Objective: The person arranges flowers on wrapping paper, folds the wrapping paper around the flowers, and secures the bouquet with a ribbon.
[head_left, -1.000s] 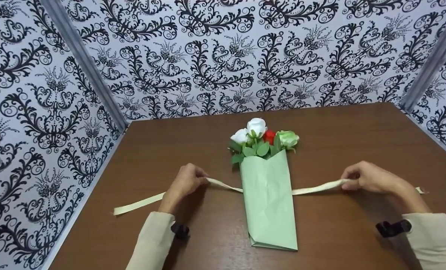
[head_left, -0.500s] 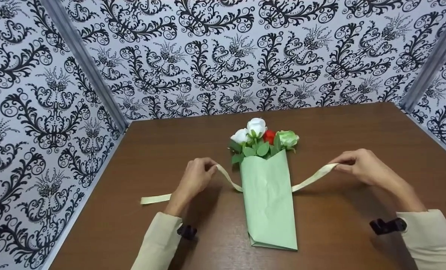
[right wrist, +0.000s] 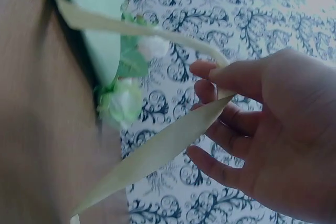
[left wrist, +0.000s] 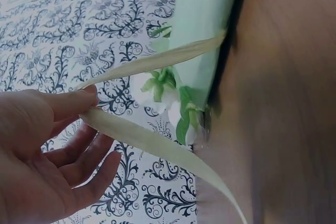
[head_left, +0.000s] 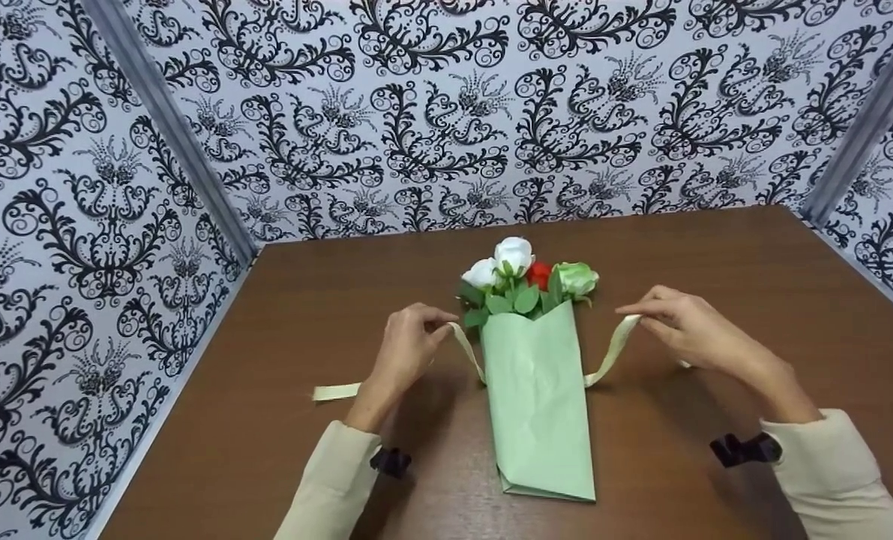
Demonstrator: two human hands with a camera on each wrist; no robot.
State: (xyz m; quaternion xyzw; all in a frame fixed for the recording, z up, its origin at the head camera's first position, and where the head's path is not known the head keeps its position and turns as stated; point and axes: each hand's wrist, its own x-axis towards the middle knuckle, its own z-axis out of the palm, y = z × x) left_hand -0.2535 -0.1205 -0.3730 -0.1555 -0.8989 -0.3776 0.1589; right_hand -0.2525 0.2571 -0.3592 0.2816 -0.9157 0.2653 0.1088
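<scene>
A bouquet in pale green wrapping paper (head_left: 540, 405) lies on the table, with white roses (head_left: 514, 256), a red flower (head_left: 539, 275) and a light green rose (head_left: 576, 278) at its far end. A cream ribbon (head_left: 609, 352) passes beneath the paper and comes out on both sides. Left of the bouquet, my left hand (head_left: 409, 349) pinches one length of ribbon between thumb and forefinger, raised above the table. On the other side my right hand (head_left: 690, 326) pinches the opposite length the same way. Both wrist views show the ribbon tails hanging from the fingertips.
The brown wooden table (head_left: 304, 300) ends at a patterned black-and-white wall (head_left: 446, 112) behind, with another such panel at the left. The left ribbon tail (head_left: 335, 392) trails on the tabletop. Black wrist cameras (head_left: 746, 450) sit at the sleeves.
Both hands have risen and come inward toward the bouquet, each holding its ribbon. The ribbon lengths now arch up steeply, and the left tail has slid to the right. The bouquet has stayed in place.
</scene>
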